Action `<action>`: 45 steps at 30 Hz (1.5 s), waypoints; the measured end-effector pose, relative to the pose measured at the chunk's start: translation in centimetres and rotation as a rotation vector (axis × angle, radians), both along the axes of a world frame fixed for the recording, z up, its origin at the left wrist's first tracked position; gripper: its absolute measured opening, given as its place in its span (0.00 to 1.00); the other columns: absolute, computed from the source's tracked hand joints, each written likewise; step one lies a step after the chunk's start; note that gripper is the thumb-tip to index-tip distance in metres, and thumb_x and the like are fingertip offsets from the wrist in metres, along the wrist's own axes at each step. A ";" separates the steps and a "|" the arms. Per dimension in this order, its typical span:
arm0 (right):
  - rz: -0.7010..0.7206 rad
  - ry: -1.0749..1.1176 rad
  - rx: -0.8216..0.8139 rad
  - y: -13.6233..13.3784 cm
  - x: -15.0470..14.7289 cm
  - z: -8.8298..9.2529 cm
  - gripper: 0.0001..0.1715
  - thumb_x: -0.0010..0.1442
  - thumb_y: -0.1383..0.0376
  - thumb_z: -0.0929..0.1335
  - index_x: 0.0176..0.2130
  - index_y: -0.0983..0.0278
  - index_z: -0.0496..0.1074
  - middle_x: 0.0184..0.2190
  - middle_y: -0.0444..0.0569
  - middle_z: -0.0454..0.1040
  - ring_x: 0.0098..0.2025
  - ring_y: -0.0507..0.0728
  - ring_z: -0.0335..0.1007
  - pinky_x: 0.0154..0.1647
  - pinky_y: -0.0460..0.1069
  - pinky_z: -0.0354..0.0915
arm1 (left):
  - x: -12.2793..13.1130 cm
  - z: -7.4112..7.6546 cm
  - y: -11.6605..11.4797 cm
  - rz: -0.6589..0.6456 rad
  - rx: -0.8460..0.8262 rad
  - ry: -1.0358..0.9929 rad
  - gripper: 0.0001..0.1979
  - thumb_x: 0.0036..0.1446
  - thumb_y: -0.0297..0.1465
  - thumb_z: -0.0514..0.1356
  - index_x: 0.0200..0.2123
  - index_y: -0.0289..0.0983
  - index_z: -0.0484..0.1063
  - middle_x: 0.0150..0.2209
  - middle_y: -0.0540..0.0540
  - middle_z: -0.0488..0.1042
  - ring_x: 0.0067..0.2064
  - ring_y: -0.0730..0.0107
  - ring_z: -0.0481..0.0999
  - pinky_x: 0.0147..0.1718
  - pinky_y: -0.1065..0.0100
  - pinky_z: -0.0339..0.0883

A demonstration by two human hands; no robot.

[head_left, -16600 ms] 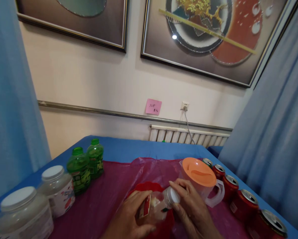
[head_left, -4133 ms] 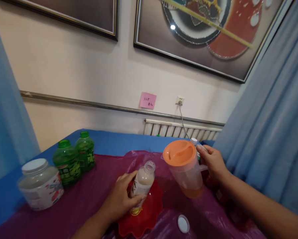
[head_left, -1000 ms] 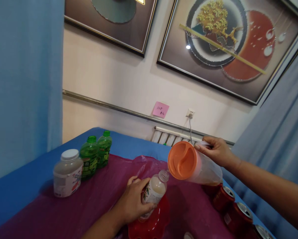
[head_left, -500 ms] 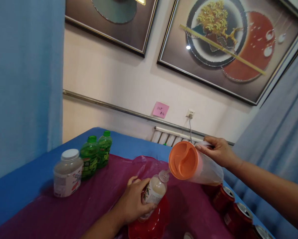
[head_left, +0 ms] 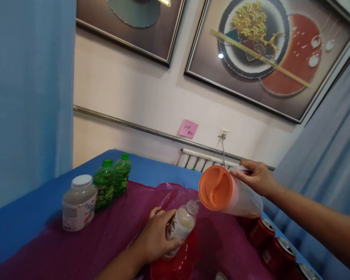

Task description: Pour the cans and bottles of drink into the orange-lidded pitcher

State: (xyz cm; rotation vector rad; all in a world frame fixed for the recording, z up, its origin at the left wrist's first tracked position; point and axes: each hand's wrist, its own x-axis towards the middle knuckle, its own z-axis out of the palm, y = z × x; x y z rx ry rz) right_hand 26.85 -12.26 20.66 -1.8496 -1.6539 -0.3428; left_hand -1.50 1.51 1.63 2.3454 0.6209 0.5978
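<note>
My left hand (head_left: 155, 239) is wrapped round a small uncapped bottle (head_left: 182, 225) of milky liquid, held tilted over a red wavy-edged dish (head_left: 182, 262). My right hand (head_left: 255, 178) grips the handle of a clear jug with an orange lid (head_left: 217, 188). The jug is tipped steeply toward the bottle, and its spout sits right at the bottle's mouth (head_left: 194, 206). A little amber liquid lies in the jug's low side.
A magenta plastic sheet (head_left: 110, 233) covers a blue table (head_left: 25, 225). A white-lidded jar (head_left: 78, 202) and two green bottles (head_left: 112, 182) stand at the left. Red cans (head_left: 269, 237) line the right edge. A white cap (head_left: 220, 277) lies at the bottom. Blue curtains hang on both sides.
Since a second ago almost nothing has moved; the jug stays tipped at the bottle's mouth. Four seconds ago the jug stood upright and the bottle rested in the dish.
</note>
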 end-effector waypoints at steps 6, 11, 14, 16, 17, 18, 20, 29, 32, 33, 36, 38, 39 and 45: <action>-0.001 -0.019 0.023 0.0 0.0 -0.1 0.32 0.56 0.41 0.68 0.20 0.60 0.57 0.17 0.38 0.52 0.21 0.49 0.49 0.21 0.46 0.47 | 0.1 -0.3 0.0 0.013 0.000 -0.005 0.36 0.40 0.38 0.73 0.55 0.41 0.71 0.51 0.44 0.79 0.53 0.51 0.74 0.65 0.47 0.44; 0.012 -0.004 0.020 0.0 -0.1 -0.1 0.32 0.57 0.41 0.68 0.20 0.60 0.56 0.17 0.38 0.50 0.21 0.49 0.48 0.20 0.45 0.46 | 0.1 -0.6 0.1 0.010 0.001 -0.013 0.36 0.40 0.39 0.73 0.55 0.43 0.71 0.51 0.44 0.79 0.53 0.50 0.74 0.66 0.47 0.44; 0.001 -0.005 0.011 -0.1 -0.1 0.0 0.32 0.56 0.41 0.68 0.20 0.60 0.56 0.17 0.38 0.51 0.21 0.49 0.48 0.21 0.46 0.46 | 0.0 -0.5 0.2 -0.001 -0.001 -0.012 0.36 0.40 0.40 0.73 0.55 0.44 0.71 0.51 0.45 0.79 0.53 0.50 0.74 0.66 0.47 0.44; -0.010 -0.006 0.007 -0.1 0.0 0.0 0.32 0.56 0.40 0.68 0.20 0.60 0.56 0.17 0.38 0.51 0.22 0.49 0.48 0.21 0.46 0.46 | 0.0 -0.5 0.2 -0.002 -0.004 -0.009 0.35 0.40 0.40 0.73 0.55 0.44 0.72 0.51 0.45 0.79 0.54 0.49 0.74 0.66 0.47 0.45; -0.014 -0.005 0.004 -0.1 0.0 0.0 0.32 0.56 0.40 0.68 0.20 0.60 0.57 0.17 0.38 0.51 0.22 0.49 0.48 0.21 0.46 0.46 | 0.0 -0.5 0.2 0.001 -0.004 -0.007 0.36 0.40 0.40 0.73 0.55 0.44 0.72 0.51 0.45 0.79 0.54 0.49 0.74 0.65 0.47 0.45; -0.016 -0.004 0.000 -0.1 0.1 0.0 0.32 0.56 0.40 0.68 0.20 0.60 0.57 0.17 0.38 0.51 0.22 0.50 0.48 0.21 0.46 0.46 | 0.0 -0.5 0.2 0.003 -0.002 -0.007 0.35 0.40 0.40 0.73 0.54 0.44 0.72 0.51 0.45 0.79 0.54 0.49 0.74 0.66 0.47 0.45; -0.014 -0.002 -0.005 -0.2 0.2 0.0 0.32 0.56 0.40 0.68 0.20 0.60 0.57 0.18 0.38 0.51 0.22 0.49 0.48 0.21 0.46 0.46 | 0.1 -0.5 0.1 0.007 0.000 -0.005 0.35 0.40 0.40 0.73 0.55 0.44 0.72 0.51 0.45 0.79 0.54 0.50 0.73 0.66 0.47 0.44; 0.003 -0.007 0.026 -0.3 0.0 0.0 0.31 0.57 0.42 0.68 0.20 0.60 0.56 0.18 0.38 0.51 0.21 0.49 0.48 0.21 0.45 0.47 | 0.1 -0.4 0.1 0.005 0.002 0.007 0.36 0.40 0.40 0.73 0.55 0.43 0.71 0.51 0.46 0.79 0.54 0.50 0.74 0.66 0.47 0.44; 0.001 -0.024 0.035 -0.4 0.0 -0.1 0.31 0.57 0.42 0.68 0.20 0.60 0.56 0.17 0.38 0.51 0.21 0.49 0.48 0.20 0.45 0.47 | 0.1 -0.3 0.1 0.001 0.004 0.012 0.36 0.40 0.40 0.73 0.55 0.43 0.71 0.50 0.46 0.79 0.54 0.50 0.74 0.66 0.47 0.44; 0.002 -0.026 0.036 -0.4 0.0 -0.1 0.31 0.57 0.42 0.68 0.20 0.60 0.56 0.17 0.38 0.51 0.21 0.49 0.48 0.20 0.45 0.47 | 0.1 -0.3 0.1 0.001 0.004 0.013 0.36 0.40 0.40 0.73 0.55 0.43 0.71 0.50 0.45 0.79 0.54 0.50 0.74 0.66 0.47 0.44; 0.005 -0.017 0.031 -0.4 0.1 -0.1 0.31 0.57 0.42 0.68 0.20 0.60 0.56 0.17 0.37 0.51 0.21 0.49 0.48 0.21 0.45 0.46 | 0.1 -0.2 0.0 0.007 0.004 0.015 0.37 0.40 0.41 0.73 0.55 0.43 0.71 0.51 0.45 0.79 0.54 0.50 0.74 0.66 0.47 0.44; 0.008 -0.007 0.030 -0.5 0.2 -0.2 0.31 0.57 0.42 0.69 0.20 0.60 0.56 0.18 0.37 0.51 0.22 0.49 0.48 0.21 0.45 0.47 | 0.1 -0.2 -0.1 0.009 0.001 0.012 0.36 0.40 0.40 0.73 0.55 0.43 0.72 0.51 0.45 0.79 0.54 0.49 0.73 0.66 0.47 0.44; 0.010 -0.003 0.030 -0.5 0.2 -0.1 0.31 0.57 0.42 0.69 0.20 0.60 0.56 0.18 0.37 0.50 0.22 0.49 0.48 0.21 0.45 0.47 | 0.1 -0.1 -0.1 0.009 -0.002 0.012 0.36 0.40 0.40 0.73 0.55 0.43 0.72 0.51 0.45 0.79 0.55 0.49 0.73 0.66 0.47 0.44; 0.003 0.036 0.019 -0.6 0.0 0.0 0.32 0.56 0.42 0.69 0.20 0.60 0.55 0.18 0.37 0.50 0.22 0.49 0.47 0.21 0.45 0.46 | 0.0 -0.1 0.0 -0.004 -0.004 0.009 0.35 0.40 0.39 0.72 0.55 0.44 0.72 0.52 0.45 0.78 0.55 0.48 0.72 0.66 0.47 0.44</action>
